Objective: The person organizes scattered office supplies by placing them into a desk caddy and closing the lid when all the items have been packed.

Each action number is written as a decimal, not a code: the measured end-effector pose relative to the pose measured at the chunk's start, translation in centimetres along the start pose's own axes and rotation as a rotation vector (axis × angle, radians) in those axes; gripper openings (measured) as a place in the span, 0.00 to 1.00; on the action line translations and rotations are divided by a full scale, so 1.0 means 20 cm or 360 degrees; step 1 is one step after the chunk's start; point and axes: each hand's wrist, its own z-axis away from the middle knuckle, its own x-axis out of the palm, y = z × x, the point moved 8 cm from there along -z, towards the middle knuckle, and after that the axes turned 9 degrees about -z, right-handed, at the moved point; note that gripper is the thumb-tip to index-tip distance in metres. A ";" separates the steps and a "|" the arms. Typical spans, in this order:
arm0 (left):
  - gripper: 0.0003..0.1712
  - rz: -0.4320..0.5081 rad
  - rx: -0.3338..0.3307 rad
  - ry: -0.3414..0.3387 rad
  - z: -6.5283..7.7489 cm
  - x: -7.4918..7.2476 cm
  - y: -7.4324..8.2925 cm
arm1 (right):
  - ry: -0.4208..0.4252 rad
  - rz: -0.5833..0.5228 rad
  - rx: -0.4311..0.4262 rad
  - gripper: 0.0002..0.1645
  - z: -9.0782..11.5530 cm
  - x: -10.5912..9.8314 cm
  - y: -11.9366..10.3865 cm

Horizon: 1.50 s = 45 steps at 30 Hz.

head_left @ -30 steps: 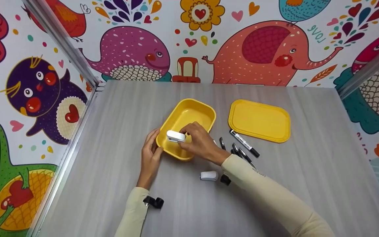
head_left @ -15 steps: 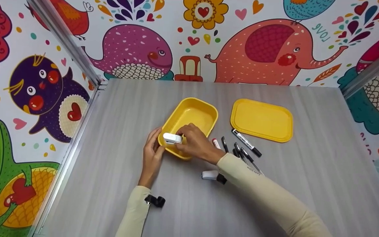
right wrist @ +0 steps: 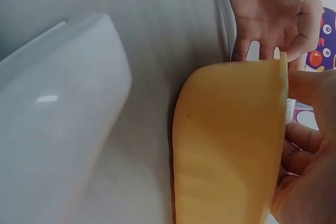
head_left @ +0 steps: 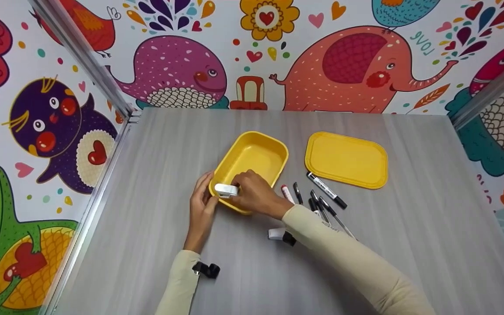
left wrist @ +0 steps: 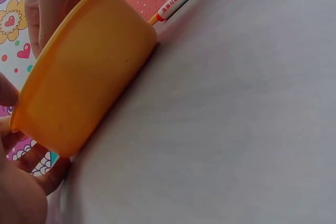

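Observation:
A yellow plastic box (head_left: 263, 159) stands on the table. My left hand (head_left: 200, 210) holds its near left corner, thumb at the rim and fingers along the outer wall. Inside the box's near end, my right hand (head_left: 254, 192) pinches a small white stapler (head_left: 225, 190), its far end pointing left. In the right wrist view the box wall (right wrist: 228, 129) hides most of that stapler. The left wrist view shows the box's outer side (left wrist: 84, 77), with fingers of both hands around its rim.
A yellow lid (head_left: 346, 159) lies at the right. Between lid and right arm are a black-capped marker (head_left: 326, 190), a red-tipped marker (head_left: 286, 193) and several black pens (head_left: 317, 203). A second white stapler-like object (head_left: 275, 234) lies near the right wrist's black camera (head_left: 289, 238).
My right hand has lowered the white stapler toward the box's near left corner, moving slightly left and nearer to me. The left hand stays at the box.

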 end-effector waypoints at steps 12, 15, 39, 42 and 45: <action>0.39 -0.0005 0.0024 0.0003 0.01 0.00 0.00 | -0.0021 0.0073 -0.0031 0.13 0.00 0.06 0.00; 0.39 -0.0002 0.0019 -0.0002 0.01 0.01 -0.01 | -0.0033 0.0082 -0.0034 0.12 0.01 0.07 0.00; 0.39 0.0006 0.0051 0.0012 -0.01 -0.01 0.00 | 0.0250 -0.0162 -0.0154 0.20 0.15 -0.10 -0.02; 0.38 0.0017 0.0064 0.0010 -0.01 -0.01 0.00 | 0.0303 -0.0132 -0.0221 0.19 0.20 -0.12 -0.03; 0.38 0.0014 0.0069 0.0006 -0.01 -0.01 0.00 | 0.0338 -0.0113 -0.0283 0.19 0.24 -0.14 -0.04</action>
